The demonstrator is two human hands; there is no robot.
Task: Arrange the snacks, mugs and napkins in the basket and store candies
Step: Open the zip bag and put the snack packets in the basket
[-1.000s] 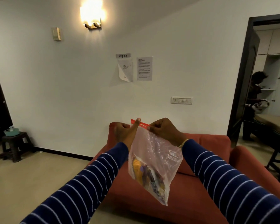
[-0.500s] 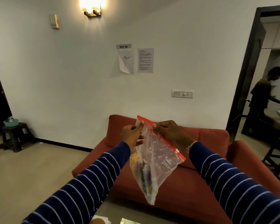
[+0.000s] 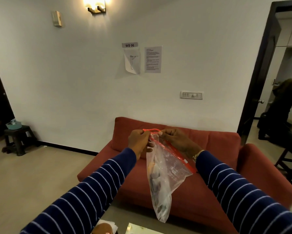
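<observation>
Head view: a clear bag (image 3: 165, 174) with a red zip strip (image 3: 175, 153) is held up in front of the sofa (image 3: 209, 149), at about six o'clock from the wall papers. The left hand (image 3: 139, 141) and the right hand (image 3: 174, 141) are each pinched on the strip's upper end, close together. The bag's long axis hangs nearly upright, mouth at twelve o'clock, bottom corner at six; the strip runs down toward four o'clock. The candies (image 3: 156, 183) are gathered low inside. If the strip is left partly unsealed, candies could be spilled once the bag is tipped.
</observation>
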